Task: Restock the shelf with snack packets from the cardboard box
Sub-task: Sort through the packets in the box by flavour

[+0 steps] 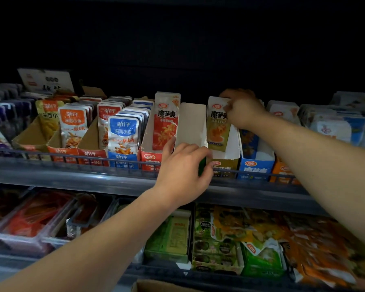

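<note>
Upper shelf (pixel 72 175), front row. Olive packet (pixel 217 125), marked 魔芋爽, stood upright in the olive carton (pixel 221 165), its top corner pinched by the right hand (pixel 242 108). Left hand (pixel 183 171) had fingers curled round the front wall of the white-lined carton (pixel 193 123) just beside, hiding its label. Red packet (pixel 167 121), also 魔芋爽, stood further left. Blue packet (pixel 122 133) and orange packet (pixel 73 123) read 劲仔 深海小鱼. Cardboard box (pixel 156 286) lay at the bottom edge, only its rim showing.

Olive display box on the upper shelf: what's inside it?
One upright olive packet, pinched at its top by the right hand. Anything behind it is covered.
</note>
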